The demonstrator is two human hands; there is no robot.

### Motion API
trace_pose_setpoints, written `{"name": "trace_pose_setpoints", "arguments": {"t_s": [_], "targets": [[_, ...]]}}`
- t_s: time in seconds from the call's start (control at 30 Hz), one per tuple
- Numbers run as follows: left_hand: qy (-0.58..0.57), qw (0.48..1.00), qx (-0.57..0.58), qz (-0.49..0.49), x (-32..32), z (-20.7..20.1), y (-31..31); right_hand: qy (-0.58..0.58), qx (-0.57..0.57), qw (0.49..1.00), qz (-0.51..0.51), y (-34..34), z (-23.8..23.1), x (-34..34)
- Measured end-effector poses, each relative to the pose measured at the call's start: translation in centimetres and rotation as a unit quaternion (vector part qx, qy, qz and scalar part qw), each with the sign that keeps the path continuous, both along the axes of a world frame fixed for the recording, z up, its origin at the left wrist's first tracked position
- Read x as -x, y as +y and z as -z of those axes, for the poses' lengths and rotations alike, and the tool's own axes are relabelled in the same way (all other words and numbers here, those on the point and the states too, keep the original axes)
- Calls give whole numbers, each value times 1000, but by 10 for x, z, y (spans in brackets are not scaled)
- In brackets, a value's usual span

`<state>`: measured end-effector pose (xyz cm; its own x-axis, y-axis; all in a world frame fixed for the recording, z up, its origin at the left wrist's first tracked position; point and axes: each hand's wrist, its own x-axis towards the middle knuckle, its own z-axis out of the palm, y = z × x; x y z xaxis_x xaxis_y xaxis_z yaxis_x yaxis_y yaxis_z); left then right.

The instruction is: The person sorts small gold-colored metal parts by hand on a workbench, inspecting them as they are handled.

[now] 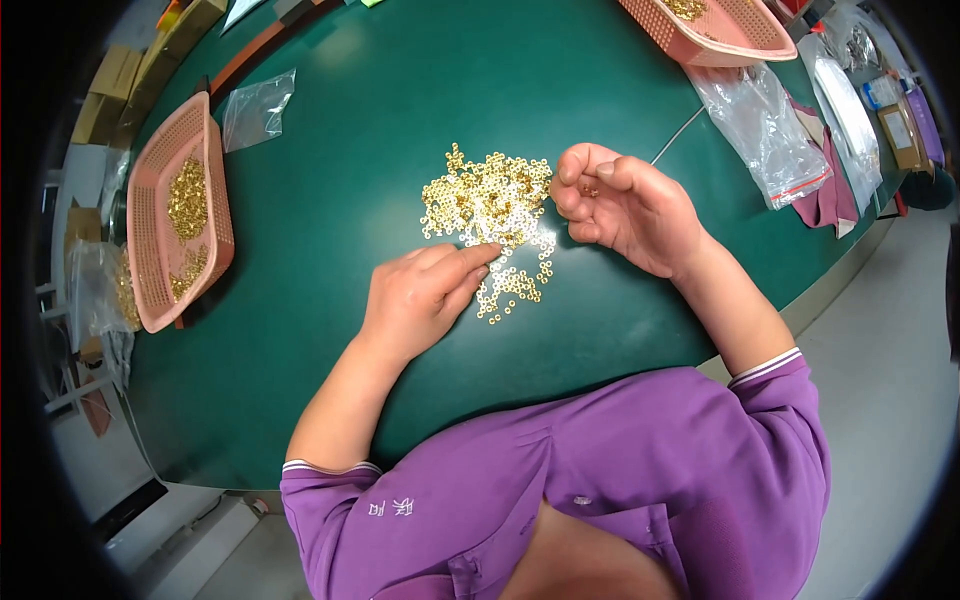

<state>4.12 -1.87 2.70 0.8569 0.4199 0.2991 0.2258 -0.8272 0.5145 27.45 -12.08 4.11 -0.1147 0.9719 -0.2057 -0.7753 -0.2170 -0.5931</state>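
Note:
A loose heap of small gold-coloured rings (490, 195) lies spread on the green tabletop, thinning out toward me. My left hand (415, 300) rests at the heap's near left side. Its index finger stretches out and touches rings at the tip, with the thumb apart below it and the other fingers curled under. Right of the heap, my right hand (635, 210) is raised, palm turned up and fingers curled inward. A few small gold-coloured rings show in its palm; how many it holds is partly hidden by the fingers.
A pink plastic basket (218, 215) with gold-coloured pieces stands at the left, near a clear bag (260, 110). Another pink basket (700, 45) is at the far right. Beside it lie a clear zip bag (765, 140) and a thin metal rod (677, 136).

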Motion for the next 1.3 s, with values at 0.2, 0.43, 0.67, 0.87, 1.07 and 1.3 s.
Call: {"name": "trace_pose_setpoints", "arguments": {"t_s": [0.2, 0.43, 0.67, 0.87, 1.07, 1.3], "targets": [[48, 998, -40, -4, 0, -1, -1, -610, -112, 784, 39, -1, 7, 20], [7, 1000, 15, -20, -1, 3, 1, -765, -245, 588, 91, 2, 20, 35], [-27, 999, 31, -19, 1, 5, 1, -696, -161, 699, 38, 0, 2, 32], [68, 997, -28, 17, 1, -4, 1, -191, 24, 981, -12, 0, 3, -3], [18, 1000, -6, 8, 2, 2, 1, -564, -118, 817, 26, -1, 10, 14], [-31, 999, 0, -24, -1, 1, -2, -779, -295, 549, 70, -5, 13, 21]]}}
